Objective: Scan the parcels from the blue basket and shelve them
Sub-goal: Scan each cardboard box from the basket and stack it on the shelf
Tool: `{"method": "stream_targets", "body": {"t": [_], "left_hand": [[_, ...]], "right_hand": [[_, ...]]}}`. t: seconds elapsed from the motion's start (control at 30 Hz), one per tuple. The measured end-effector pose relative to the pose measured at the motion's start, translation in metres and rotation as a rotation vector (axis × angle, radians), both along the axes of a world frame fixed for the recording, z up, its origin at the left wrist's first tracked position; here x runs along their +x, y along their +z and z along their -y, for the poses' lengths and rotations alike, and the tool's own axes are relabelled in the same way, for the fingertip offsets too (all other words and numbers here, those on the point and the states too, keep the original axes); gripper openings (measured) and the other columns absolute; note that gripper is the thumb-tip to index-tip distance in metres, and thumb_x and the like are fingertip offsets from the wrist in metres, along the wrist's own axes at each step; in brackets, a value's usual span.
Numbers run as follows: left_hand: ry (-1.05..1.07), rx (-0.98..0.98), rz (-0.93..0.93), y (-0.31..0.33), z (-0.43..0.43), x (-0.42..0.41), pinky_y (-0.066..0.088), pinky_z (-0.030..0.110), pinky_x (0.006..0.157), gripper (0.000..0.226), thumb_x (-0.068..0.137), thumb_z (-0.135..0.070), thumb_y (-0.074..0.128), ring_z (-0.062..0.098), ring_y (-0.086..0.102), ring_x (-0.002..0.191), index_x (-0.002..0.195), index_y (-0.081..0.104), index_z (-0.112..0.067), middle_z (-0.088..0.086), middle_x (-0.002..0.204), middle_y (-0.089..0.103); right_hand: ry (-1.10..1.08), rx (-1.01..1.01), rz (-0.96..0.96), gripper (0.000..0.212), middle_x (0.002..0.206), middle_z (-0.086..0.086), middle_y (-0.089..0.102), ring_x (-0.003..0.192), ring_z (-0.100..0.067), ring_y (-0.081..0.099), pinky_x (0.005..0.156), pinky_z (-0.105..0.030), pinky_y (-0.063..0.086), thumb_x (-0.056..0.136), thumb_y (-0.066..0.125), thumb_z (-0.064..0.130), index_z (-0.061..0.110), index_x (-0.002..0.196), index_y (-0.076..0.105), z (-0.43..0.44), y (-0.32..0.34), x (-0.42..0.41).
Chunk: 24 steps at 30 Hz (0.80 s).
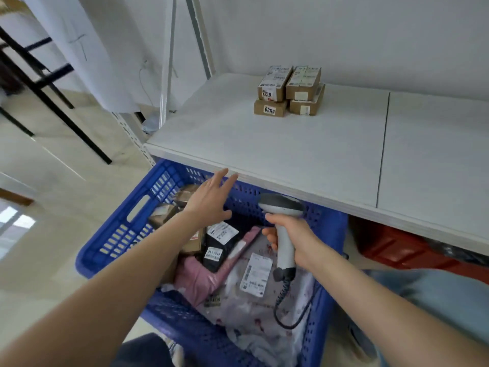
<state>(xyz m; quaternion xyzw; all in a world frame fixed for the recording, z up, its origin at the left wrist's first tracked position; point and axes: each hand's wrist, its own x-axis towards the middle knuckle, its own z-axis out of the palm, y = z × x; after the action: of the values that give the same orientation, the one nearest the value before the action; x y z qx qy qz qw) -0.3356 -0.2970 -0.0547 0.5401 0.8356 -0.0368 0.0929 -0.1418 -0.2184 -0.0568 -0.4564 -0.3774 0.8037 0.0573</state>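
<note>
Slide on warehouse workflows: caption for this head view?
Right hand holds scanner; open left hand reaches over blue basket of parcels.

blue basket (137, 207) far rim under shelf (264, 144); parcel labels (256, 275) perhaps unreadable, blurred

One head cam, wide-angle, looks fwd and down from above the arms. Close on the basket (111, 250) under the fingers (225, 178); shelf (291, 144) just beyond the fingertips, boxes (289, 91) farther back. Floor at left edge. No 2nd view to share.
</note>
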Motion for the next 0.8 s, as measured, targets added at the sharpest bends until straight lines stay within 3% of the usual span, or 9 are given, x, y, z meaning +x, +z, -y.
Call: {"method": "stream_targets", "body": {"t": [0.13, 0.3, 0.53, 0.8], "left_hand": [[0.163, -0.088, 0.093, -0.047, 0.05, -0.006, 0.041, 0.037, 0.101, 0.092, 0.082, -0.034, 0.066, 0.03, 0.036, 0.135, 0.153, 0.009, -0.023, 0.005, 0.158, 0.009], [0.282, -0.217, 0.177, -0.102, 0.082, -0.023, 0.044, 0.038, 0.101, 0.095, 0.078, -0.034, 0.07, 0.031, 0.04, 0.133, 0.153, 0.013, -0.02, 0.009, 0.156, 0.013], [0.449, -0.057, 0.195, -0.144, 0.053, -0.079, 0.047, 0.043, 0.095, 0.07, 0.087, -0.029, 0.062, 0.03, 0.041, 0.131, 0.146, 0.028, -0.014, 0.009, 0.148, 0.029], [0.61, -0.002, 0.171, -0.175, 0.004, -0.145, 0.053, 0.045, 0.084, 0.068, 0.085, -0.024, 0.066, 0.034, 0.049, 0.121, 0.142, 0.032, -0.01, 0.013, 0.144, 0.034]], "right_hand": [[-0.041, -0.114, 0.084, 0.017, 0.054, -0.007, 0.062, 0.037, -0.009, 0.049, 0.039, -0.018, 0.039, 0.087, 0.066, 0.012, 0.006, 0.072, 0.064, 0.031, -0.031, -0.004], [-0.09, -0.148, 0.121, 0.01, 0.059, -0.01, 0.064, 0.037, -0.01, 0.05, 0.04, -0.019, 0.041, 0.085, 0.068, 0.011, 0.005, 0.078, 0.065, 0.041, -0.064, -0.027], [-0.007, -0.167, 0.186, 0.014, 0.05, -0.004, 0.064, 0.032, -0.006, 0.048, 0.038, -0.014, 0.04, 0.087, 0.066, 0.014, 0.005, 0.077, 0.063, 0.04, -0.107, -0.1], [0.051, -0.224, 0.281, 0.012, 0.056, -0.002, 0.065, 0.035, -0.005, 0.048, 0.037, -0.015, 0.039, 0.087, 0.066, 0.018, 0.011, 0.078, 0.065, 0.029, -0.161, -0.142]]}}
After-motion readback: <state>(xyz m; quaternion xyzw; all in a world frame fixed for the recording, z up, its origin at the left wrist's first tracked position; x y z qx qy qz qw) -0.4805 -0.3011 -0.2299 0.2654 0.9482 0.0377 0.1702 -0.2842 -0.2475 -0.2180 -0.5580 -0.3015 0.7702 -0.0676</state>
